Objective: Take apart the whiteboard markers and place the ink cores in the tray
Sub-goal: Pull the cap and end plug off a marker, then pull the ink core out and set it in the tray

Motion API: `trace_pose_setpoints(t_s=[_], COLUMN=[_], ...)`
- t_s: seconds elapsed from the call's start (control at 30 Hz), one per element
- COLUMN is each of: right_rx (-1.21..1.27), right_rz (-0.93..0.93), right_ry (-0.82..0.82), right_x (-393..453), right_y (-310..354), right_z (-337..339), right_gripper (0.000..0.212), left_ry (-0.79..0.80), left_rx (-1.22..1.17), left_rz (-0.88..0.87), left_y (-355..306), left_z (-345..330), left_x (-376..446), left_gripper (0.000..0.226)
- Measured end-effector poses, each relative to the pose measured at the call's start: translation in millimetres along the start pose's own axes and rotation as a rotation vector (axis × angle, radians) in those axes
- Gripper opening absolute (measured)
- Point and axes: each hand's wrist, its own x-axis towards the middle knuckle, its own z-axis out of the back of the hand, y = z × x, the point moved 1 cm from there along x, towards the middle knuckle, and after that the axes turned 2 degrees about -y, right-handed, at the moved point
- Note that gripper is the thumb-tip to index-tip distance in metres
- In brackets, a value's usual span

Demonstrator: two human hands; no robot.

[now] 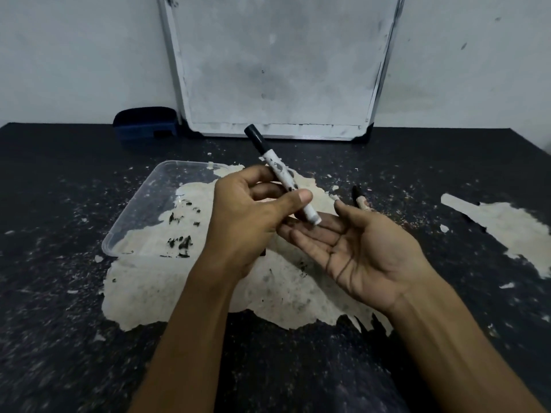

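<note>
Head-camera footage is filled by two bare forearms reaching over a dark speckled table [59, 338] whose coating is peeled away in pale patches. A whiteboard marker [280, 174] is gripped by the left hand [250, 222], pinched between the thumb and the curled fingers about the lower half of its white, ink-smudged barrel. The marker is tilted, its black cap [254, 138] raised up and away from the person, its lower end pointed down toward the right palm. The right hand [357, 251] is held wide open, palm up, just beneath that lower end; whether the barrel end is touching the fingers cannot be told. Nothing is grasped by the right hand.

A clear plastic tray [134, 210] is seen on the table to the left of the hands, partly hidden behind the left hand. Black smears are visible through or on its floor; no ink core can be made out inside it. A second marker [359, 198] is lying on the table beyond the right fingertips, dark tip pointing away, mostly hidden by the hand.

A smudged whiteboard [280, 64] with a metal frame is propped upright against the pale wall at the far table edge. A dark blue eraser [146, 126] is set just to its left.
</note>
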Motion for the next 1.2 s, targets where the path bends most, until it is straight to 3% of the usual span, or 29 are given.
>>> trace_pose_setpoints(t_s=[0.17,0.27,0.47,0.8,0.9,1.07,1.2], right_rx=[0.024,0.017,0.001,-0.085,-0.208,-0.387,-0.618], right_rz=[-0.022,-0.037,-0.026,0.029,0.092,0.244,0.313], right_ry=[0.038,0.043,0.058,0.018,0.012,-0.07,-0.104], right_x=[-2,-2,-4,-8,-9,-7,-9], right_y=[-1,-2,0,0,-2,-3,-2], right_z=[-1,0,2,2,2,8,9], right_gripper=[0.044,0.047,0.051,0.025,0.019,0.036,0.023], left_ry=[0.001,-0.008,-0.033,-0.099,-0.126,-0.154,-0.147], left_rx=[-0.181,-0.037,-0.091,-0.132,-0.15,-0.117,-0.089], left_rz=[0.075,0.059,0.146,0.097,0.11,0.095,0.078], left_y=[-3,-3,-1,-3,0,1,-5], left_z=[3,1,-2,2,2,6,10], left_x=[1,1,0,3,3,5,4], left_gripper=[0.018,0.02,0.019,0.016,0.015,0.018,0.022])
